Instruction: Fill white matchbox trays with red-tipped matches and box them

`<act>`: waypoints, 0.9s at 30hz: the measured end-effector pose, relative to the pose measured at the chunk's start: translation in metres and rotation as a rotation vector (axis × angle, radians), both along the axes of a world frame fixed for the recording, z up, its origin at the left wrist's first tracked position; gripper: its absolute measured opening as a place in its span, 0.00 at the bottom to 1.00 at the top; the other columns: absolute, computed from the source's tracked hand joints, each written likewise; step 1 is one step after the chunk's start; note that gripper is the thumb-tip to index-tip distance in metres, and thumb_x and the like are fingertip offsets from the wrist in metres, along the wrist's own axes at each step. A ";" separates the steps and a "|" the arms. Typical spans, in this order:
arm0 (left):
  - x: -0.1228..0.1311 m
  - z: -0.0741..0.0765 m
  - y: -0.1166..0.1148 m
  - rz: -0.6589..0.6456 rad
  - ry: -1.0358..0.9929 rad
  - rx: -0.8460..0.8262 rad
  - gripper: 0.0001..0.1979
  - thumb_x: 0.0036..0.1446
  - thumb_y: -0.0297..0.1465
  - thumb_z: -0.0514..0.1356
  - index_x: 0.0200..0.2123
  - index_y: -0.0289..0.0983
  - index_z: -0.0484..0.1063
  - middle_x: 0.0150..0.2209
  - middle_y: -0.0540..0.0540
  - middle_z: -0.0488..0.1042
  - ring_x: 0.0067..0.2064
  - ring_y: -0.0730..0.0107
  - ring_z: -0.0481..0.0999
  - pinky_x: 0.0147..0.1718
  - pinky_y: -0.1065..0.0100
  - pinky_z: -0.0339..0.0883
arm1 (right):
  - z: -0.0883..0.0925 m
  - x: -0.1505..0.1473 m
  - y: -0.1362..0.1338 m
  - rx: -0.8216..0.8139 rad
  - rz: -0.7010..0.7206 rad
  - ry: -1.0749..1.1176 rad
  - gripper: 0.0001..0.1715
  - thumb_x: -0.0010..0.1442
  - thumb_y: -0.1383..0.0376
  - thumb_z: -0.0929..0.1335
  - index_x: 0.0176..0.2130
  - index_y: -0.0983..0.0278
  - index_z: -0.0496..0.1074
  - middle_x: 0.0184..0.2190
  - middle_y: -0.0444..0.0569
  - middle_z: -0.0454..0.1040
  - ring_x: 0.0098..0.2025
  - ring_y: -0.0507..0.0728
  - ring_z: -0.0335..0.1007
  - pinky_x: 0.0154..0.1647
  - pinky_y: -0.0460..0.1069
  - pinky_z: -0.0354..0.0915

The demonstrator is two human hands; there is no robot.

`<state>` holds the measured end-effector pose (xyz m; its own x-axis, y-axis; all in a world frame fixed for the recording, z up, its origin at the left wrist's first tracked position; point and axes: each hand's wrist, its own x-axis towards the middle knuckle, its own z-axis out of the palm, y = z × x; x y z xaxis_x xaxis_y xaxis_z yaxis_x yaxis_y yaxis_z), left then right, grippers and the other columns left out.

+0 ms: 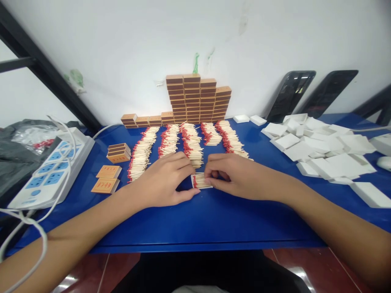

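Observation:
A small white tray filled with red-tipped matches (200, 180) lies on the blue table (207, 219) between my hands. My left hand (165, 179) is curled with its fingertips at the tray's left end. My right hand (235, 175) pinches the tray's right side with closed fingers. Just beyond my hands, several rows of loose matches (186, 140) stretch toward the wall.
A stack of brown matchboxes (195, 99) stands against the wall. More matchboxes (117, 152) and two flat sleeves (106, 179) lie at the left. Empty white trays (320, 150) are piled at the right. A power strip (51, 171) with cables sits at the far left.

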<state>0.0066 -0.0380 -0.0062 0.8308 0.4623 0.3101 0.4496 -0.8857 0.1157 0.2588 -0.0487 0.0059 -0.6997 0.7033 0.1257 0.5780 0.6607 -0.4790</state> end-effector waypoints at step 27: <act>-0.035 0.024 0.030 0.185 -0.157 0.190 0.11 0.60 0.38 0.67 0.40 0.36 0.79 0.36 0.45 0.81 0.37 0.63 0.77 0.37 0.64 0.69 | -0.028 -0.015 0.011 0.069 -0.144 0.040 0.05 0.67 0.67 0.71 0.36 0.62 0.75 0.35 0.45 0.73 0.34 0.52 0.69 0.35 0.49 0.61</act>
<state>-0.0285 -0.0084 0.0180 0.6727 0.5228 0.5235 0.5953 -0.8027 0.0366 0.2440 -0.0380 -0.0223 -0.5857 0.7848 0.2026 0.6505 0.6043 -0.4600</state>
